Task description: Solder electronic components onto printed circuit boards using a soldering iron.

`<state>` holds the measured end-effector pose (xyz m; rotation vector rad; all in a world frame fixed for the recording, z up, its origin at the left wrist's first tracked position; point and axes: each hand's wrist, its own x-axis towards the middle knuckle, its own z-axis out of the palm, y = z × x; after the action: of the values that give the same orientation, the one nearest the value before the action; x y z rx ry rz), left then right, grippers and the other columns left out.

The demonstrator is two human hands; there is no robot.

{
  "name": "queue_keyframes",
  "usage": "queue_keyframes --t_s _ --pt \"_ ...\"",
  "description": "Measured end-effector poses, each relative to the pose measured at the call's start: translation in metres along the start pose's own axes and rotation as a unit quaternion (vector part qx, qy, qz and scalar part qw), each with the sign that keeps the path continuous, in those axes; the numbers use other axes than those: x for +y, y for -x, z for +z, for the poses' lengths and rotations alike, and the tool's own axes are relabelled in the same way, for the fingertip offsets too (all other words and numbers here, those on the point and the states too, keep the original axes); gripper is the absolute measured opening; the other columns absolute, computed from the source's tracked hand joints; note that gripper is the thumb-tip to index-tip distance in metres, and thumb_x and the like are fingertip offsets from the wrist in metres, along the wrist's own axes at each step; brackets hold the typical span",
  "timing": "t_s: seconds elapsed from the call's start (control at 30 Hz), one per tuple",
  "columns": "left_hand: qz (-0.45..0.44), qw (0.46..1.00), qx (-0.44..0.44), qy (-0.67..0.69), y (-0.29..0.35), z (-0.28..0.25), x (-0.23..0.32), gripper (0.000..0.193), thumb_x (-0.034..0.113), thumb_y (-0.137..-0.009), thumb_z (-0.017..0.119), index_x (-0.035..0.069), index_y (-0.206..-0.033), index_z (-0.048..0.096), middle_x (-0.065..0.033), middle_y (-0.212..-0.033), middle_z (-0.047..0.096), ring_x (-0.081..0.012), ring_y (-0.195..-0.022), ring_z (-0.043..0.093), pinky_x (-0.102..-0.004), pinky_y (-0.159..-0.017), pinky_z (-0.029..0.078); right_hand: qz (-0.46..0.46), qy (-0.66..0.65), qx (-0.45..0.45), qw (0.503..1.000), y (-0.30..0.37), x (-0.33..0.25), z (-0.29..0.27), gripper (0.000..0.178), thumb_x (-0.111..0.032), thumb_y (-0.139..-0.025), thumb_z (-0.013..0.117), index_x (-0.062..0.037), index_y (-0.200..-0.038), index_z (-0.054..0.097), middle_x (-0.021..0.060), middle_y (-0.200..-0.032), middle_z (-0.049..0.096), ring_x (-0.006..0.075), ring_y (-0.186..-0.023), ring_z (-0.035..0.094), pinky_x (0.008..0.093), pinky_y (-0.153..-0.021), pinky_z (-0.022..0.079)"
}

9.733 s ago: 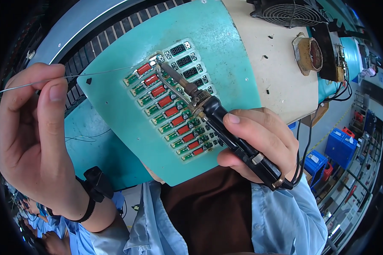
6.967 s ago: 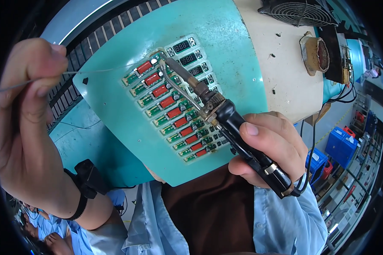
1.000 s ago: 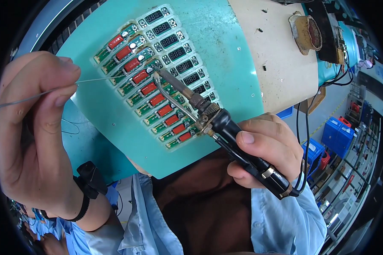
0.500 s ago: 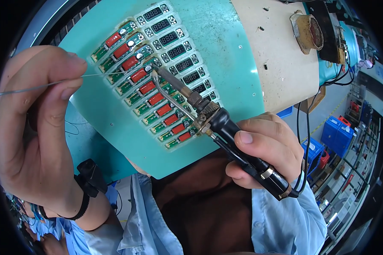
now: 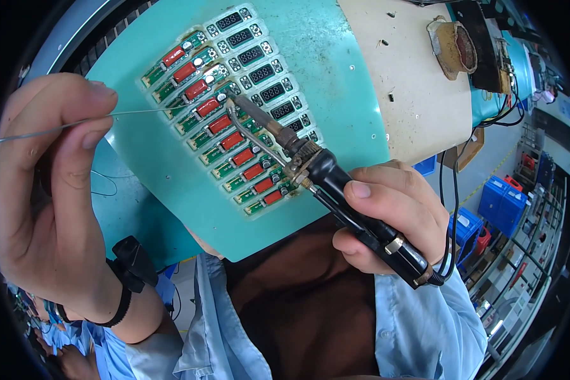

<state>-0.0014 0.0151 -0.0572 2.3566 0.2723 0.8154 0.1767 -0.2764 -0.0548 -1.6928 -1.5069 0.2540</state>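
A soldering iron [image 5: 332, 174] with a black handle and a thin metal feed tube is gripped in my right hand [image 5: 399, 215]. Its tip meets one of several small green circuit boards [image 5: 207, 106], close to a white round part. Each board carries a red component, and rows of black display modules [image 5: 261, 74] run alongside them. Between thumb and forefinger my left hand [image 5: 57, 164] pinches a thin solder wire [image 5: 139, 112]. The wire's far end reaches toward the boards; its exact contact point is too small to tell. All boards lie on a green sheet [image 5: 354, 101].
A stained holder [image 5: 455, 47] stands at the far right beside a dark block with cables. Small dark scraps [image 5: 384, 43] dot the beige surface. Blue crates [image 5: 501, 202] and a shelf rack are on the right. Another person's hand [image 5: 76, 361] shows at the lower left.
The sheet with the boards has shifted slightly. My left hand has drawn a little to the left with the wire, and the iron has moved slightly up.
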Motion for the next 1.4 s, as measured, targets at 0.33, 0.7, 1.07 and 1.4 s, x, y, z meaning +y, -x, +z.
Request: queue_keyframes --t_s 0.33,0.7,1.07,1.4 --pt "0.014 1.000 0.006 0.000 0.000 0.007 0.003 0.012 -0.008 -0.098 0.068 -0.008 -0.110 0.072 -0.0180 -0.110 0.074 -0.0228 -0.100 0.073 -0.0290 -0.088 0.060 0.048 -0.025 0.046 0.997 0.011 -0.011 -0.001 0.048 -0.019 -0.084 0.091 -0.0036 -0.127 0.073 0.0135 -0.107 0.074 0.0284 -0.090 0.073 0.0365 -0.074 0.057" --pt "0.018 1.000 0.002 0.001 0.005 0.010 0.004 0.012 -0.008 -0.098 0.068 -0.008 -0.109 0.072 -0.0181 -0.110 0.074 -0.0236 -0.102 0.073 -0.0297 -0.089 0.061 0.055 -0.037 0.032 0.997 0.014 -0.012 0.000 0.049 -0.017 -0.084 0.090 -0.0039 -0.128 0.072 0.0139 -0.109 0.074 0.0298 -0.092 0.073 0.0375 -0.076 0.058" --pt "0.023 0.989 -0.102 -0.105 -0.013 0.005 0.032 0.015 -0.010 -0.097 0.068 -0.010 -0.111 0.072 -0.0198 -0.111 0.072 -0.0258 -0.104 0.072 -0.0316 -0.089 0.062 0.061 -0.047 0.019 0.997 0.016 -0.011 0.001 0.051 -0.016 -0.083 0.091 -0.0042 -0.129 0.071 0.0142 -0.110 0.074 0.0300 -0.093 0.074 0.0384 -0.077 0.057" --pt "0.010 0.998 -0.056 0.032 -0.021 0.014 0.051 0.014 -0.011 -0.097 0.067 -0.009 -0.111 0.072 -0.0191 -0.112 0.072 -0.0240 -0.104 0.072 -0.0304 -0.088 0.062 0.057 -0.051 0.027 0.997 0.017 -0.010 0.003 0.050 -0.016 -0.084 0.091 -0.0036 -0.128 0.072 0.0143 -0.110 0.074 0.0297 -0.093 0.074 0.0384 -0.077 0.058"
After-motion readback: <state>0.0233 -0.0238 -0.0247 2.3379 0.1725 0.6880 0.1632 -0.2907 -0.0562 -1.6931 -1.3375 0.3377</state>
